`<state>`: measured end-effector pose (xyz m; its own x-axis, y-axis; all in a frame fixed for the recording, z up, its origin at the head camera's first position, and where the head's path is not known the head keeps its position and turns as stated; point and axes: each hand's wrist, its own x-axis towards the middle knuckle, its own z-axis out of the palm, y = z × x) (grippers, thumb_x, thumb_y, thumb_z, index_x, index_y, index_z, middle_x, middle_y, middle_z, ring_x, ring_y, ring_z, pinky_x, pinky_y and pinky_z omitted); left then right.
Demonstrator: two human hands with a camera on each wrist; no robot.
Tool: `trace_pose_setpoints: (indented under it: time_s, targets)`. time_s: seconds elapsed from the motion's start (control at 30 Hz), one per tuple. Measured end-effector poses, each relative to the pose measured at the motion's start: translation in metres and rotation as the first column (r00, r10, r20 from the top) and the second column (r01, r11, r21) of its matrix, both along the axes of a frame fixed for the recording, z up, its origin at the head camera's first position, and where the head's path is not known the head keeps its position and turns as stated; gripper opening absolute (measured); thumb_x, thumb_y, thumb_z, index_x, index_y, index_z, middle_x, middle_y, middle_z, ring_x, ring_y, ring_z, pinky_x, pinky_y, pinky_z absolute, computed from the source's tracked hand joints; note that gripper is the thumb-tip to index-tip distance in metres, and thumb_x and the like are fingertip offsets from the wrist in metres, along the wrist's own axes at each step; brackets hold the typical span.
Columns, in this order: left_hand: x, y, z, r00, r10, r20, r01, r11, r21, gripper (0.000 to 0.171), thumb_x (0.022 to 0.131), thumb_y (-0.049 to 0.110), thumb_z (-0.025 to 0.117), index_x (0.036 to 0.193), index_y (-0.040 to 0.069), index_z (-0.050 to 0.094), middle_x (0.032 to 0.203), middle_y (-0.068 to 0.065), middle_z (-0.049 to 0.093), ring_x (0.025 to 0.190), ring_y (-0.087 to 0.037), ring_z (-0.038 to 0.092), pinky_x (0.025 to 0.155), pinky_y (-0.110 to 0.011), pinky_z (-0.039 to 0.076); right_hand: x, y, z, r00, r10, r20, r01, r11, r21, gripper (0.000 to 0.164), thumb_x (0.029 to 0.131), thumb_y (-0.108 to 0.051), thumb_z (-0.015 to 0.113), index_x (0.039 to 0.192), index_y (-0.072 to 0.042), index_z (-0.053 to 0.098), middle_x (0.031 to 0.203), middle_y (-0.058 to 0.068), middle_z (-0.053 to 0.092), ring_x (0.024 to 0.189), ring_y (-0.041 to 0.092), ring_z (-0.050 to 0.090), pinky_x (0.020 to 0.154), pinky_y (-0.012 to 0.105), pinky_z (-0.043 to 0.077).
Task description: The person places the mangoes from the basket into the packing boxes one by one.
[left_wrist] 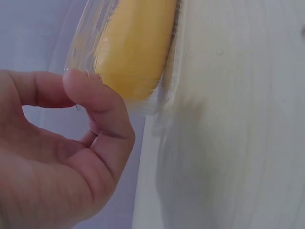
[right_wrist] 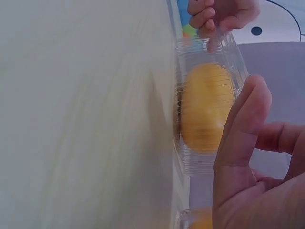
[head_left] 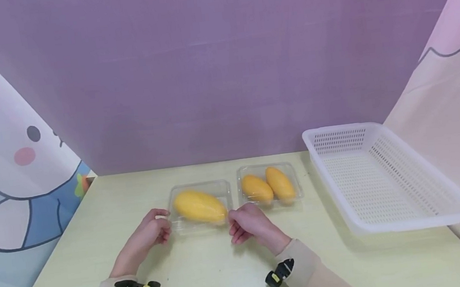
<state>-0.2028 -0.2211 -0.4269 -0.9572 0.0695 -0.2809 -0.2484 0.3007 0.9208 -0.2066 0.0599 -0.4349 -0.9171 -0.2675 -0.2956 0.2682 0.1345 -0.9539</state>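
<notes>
A clear plastic box (head_left: pixel 220 191) with one large yellow mango (head_left: pixel 199 206) inside lies in the middle of the table, between both hands. At its left edge, my left hand (head_left: pixel 150 230) pinches the rim between thumb and finger, as the left wrist view shows. My right hand (head_left: pixel 253 225) has curled fingers at the box's right front corner, with thumb and forefinger at the rim. Part of that grip is hidden behind the thumb (right_wrist: pixel 243 124) in the right wrist view. Whether the box's base touches the table, I cannot tell.
A second clear box (head_left: pixel 293 172) with two orange-yellow mangoes (head_left: pixel 280 183) stands just right of the first, behind my right hand. Farther right is a white perforated basket (head_left: pixel 409 222) reaching over the table's right edge. A purple panel (head_left: pixel 221 68) rises along the back.
</notes>
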Motion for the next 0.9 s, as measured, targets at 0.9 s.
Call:
trace_pose_setpoints:
  time_s: [0.9]
  targets:
    - [-0.012, 0.018, 0.000, 0.991, 0.131, -0.037, -0.133, 0.990, -0.043, 0.050, 0.104, 0.016, 0.046, 0.145, -0.006, 0.028, 0.088, -0.012, 0.056, 0.069, -0.020, 0.058, 0.064, -0.031, 0.054, -0.005, 0.000, 0.000, 0.999, -0.022, -0.037, 0.023, 0.999, 0.031, 0.053, 0.108, -0.034, 0.045, 0.076, 0.004, 0.065, 0.059, 0.010, 0.064, 0.045, 0.016, 0.064, 0.047, 0.031, 0.057]
